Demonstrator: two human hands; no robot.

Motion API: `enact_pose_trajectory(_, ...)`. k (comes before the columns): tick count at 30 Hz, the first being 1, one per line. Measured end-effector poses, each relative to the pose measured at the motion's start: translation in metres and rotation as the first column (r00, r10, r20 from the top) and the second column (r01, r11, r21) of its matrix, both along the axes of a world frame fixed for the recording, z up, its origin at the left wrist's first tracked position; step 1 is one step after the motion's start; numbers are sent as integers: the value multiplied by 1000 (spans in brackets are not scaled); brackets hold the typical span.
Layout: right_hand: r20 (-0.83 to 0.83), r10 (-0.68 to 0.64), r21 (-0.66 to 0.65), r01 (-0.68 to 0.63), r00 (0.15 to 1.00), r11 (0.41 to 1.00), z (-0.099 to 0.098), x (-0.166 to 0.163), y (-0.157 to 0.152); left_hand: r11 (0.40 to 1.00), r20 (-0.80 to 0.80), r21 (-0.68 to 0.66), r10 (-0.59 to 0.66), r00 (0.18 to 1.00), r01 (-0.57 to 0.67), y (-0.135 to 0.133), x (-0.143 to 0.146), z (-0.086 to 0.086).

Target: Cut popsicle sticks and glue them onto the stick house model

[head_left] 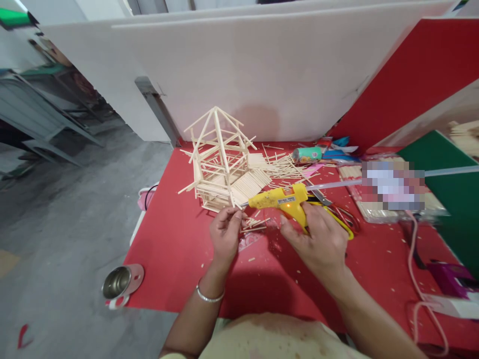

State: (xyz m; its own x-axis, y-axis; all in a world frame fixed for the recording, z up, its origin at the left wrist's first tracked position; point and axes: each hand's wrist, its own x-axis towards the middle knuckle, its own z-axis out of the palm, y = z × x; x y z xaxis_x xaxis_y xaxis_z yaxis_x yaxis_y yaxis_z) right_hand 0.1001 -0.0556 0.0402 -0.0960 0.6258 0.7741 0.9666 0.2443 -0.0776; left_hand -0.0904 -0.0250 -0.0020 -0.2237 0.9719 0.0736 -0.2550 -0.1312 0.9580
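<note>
My right hand (324, 239) is wrapped around the handle of a yellow hot glue gun (277, 198). A long clear glue stick (333, 183) sticks out of the gun's back, and a small orange light glows on its side. Close to the nozzle, the fingers of my left hand (226, 232) are pinched together; whatever they hold is too small to make out. Just beyond that hand stands a pavilion-like model (220, 164) of thin wooden sticks, with a pointed open roof frame. A panel of sticks laid side by side (252, 185) adjoins its right side.
Loose sticks (282, 167) lie behind the glue gun, beside a green cylindrical container (307, 154). Pliers with red handles (342, 217) rest to the right, near packaged sticks (352, 182). A pink cord (413, 249) crosses the red table (160, 249). A metal mug (123, 284) stands at the left corner.
</note>
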Motion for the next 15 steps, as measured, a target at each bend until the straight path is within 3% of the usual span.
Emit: enact_pose_trajectory(15,10,20,-6,-20,1000,1000,-3,1,-1,1000,-38,19,19,999,-18,-1,0,2)
